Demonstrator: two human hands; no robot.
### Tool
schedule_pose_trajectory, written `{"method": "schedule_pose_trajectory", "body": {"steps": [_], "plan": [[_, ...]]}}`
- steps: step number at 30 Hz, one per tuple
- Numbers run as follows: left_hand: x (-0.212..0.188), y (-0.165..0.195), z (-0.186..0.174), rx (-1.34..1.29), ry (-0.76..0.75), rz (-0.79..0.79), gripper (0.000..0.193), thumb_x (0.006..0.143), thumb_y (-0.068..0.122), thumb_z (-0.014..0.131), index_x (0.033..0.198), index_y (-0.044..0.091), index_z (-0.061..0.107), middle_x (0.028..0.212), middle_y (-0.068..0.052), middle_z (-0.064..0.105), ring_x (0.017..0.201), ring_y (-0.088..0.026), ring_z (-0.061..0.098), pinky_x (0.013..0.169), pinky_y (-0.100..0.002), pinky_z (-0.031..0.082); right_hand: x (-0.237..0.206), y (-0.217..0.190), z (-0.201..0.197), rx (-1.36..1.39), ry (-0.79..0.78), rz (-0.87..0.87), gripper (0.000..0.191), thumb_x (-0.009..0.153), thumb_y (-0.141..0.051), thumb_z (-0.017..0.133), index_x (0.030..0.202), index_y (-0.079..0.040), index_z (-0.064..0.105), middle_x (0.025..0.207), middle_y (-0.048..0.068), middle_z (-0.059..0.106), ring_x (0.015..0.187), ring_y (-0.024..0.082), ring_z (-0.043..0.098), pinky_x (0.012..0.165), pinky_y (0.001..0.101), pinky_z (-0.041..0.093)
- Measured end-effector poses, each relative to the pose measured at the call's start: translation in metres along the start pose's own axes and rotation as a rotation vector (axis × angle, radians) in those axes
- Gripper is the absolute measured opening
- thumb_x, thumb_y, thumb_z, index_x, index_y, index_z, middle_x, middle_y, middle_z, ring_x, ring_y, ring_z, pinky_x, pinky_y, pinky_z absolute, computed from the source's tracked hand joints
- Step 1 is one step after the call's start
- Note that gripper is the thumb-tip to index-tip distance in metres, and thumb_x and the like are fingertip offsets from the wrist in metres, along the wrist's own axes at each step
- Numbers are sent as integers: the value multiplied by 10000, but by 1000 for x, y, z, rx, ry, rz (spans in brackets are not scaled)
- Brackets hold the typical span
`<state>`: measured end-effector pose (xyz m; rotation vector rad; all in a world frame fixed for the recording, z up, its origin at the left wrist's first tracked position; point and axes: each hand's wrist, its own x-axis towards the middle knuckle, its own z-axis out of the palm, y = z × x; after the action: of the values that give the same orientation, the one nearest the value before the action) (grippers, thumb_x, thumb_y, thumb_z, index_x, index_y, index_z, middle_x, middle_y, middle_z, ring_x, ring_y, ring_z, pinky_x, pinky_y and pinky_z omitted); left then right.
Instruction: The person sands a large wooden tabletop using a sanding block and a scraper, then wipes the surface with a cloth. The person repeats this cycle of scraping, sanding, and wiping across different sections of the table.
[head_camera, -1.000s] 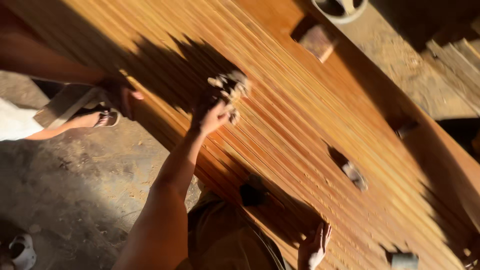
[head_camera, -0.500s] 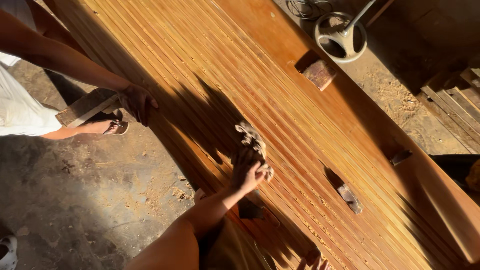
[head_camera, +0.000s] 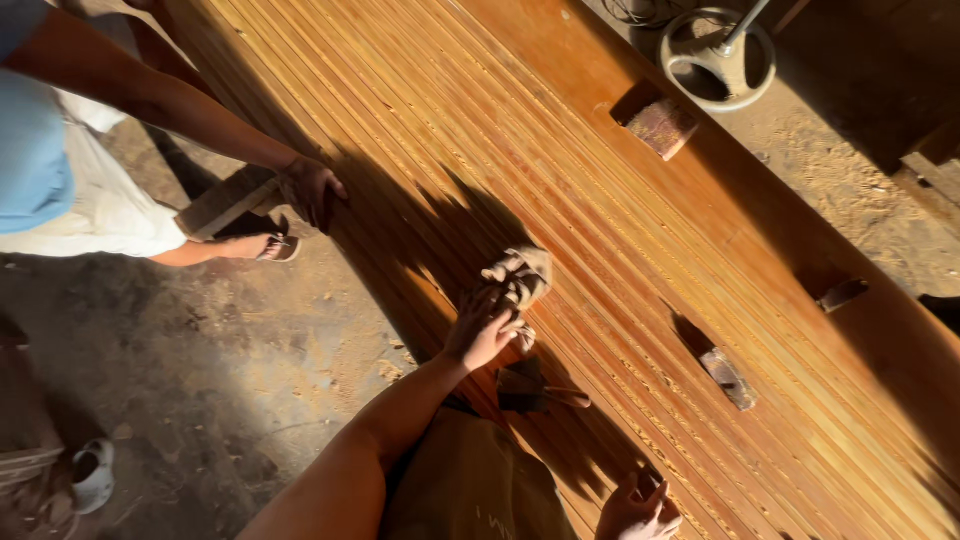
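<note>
My left hand (head_camera: 482, 332) presses a crumpled tan rag (head_camera: 520, 275) onto a long panel of glossy reddish wooden slats (head_camera: 420, 110). The rag lies at the edge of a dark shadow on the slats. My right hand (head_camera: 638, 512) rests with its fingers apart on the panel's near part at the bottom of the view, holding nothing. My leg in brown cloth (head_camera: 470, 485) shows between the two arms.
Another person's hand (head_camera: 315, 190) grips the panel's left edge above their sandalled foot (head_camera: 275, 247). Wooden blocks (head_camera: 660, 125) (head_camera: 728, 378) (head_camera: 840, 293) lie on the panel. A round metal stand base (head_camera: 718, 60) sits on the dusty floor beyond; a white shoe (head_camera: 95, 475) lies at the lower left.
My left hand has slid the rag along the slats toward me. The view has shifted, and my right hand now shows more at the bottom. The other person's hand stays on the edge.
</note>
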<state>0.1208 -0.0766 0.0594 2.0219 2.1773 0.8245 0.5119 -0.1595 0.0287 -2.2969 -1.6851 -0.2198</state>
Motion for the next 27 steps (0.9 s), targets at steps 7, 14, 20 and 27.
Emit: {"method": "schedule_pose_trajectory", "body": {"steps": [7,14,20,27], "plan": [[-17,-52,-25,85,88,-195,465,811,257,813,1218,65,696,1393,-240,560,1323,-435,493,1105,-618,353,18,-16,13,301,-61,37,471,906,-234,801,1250,75,713,997,155,590,911,227,579,761,423,572],[-11,-32,-26,29,-172,-279,509,780,307,817,1220,95,675,1369,-218,509,1314,-458,458,1117,-683,287,66,-76,24,461,-141,-30,218,950,-156,708,1132,-52,767,844,94,681,708,174,612,610,309,562],[-16,-26,-36,-168,-314,-189,734,746,355,812,1410,145,582,1485,-199,462,1428,-399,385,1148,-653,275,78,-118,31,744,-220,-25,427,933,-116,732,1323,22,625,1142,144,766,943,189,746,838,303,608],[29,-105,-41,-85,-266,-227,931,703,481,830,1488,129,476,1602,-179,355,1534,-388,248,1219,-687,108,62,-132,23,722,-270,-23,446,955,-97,720,1372,31,629,1138,154,758,918,197,722,833,310,597]]}}
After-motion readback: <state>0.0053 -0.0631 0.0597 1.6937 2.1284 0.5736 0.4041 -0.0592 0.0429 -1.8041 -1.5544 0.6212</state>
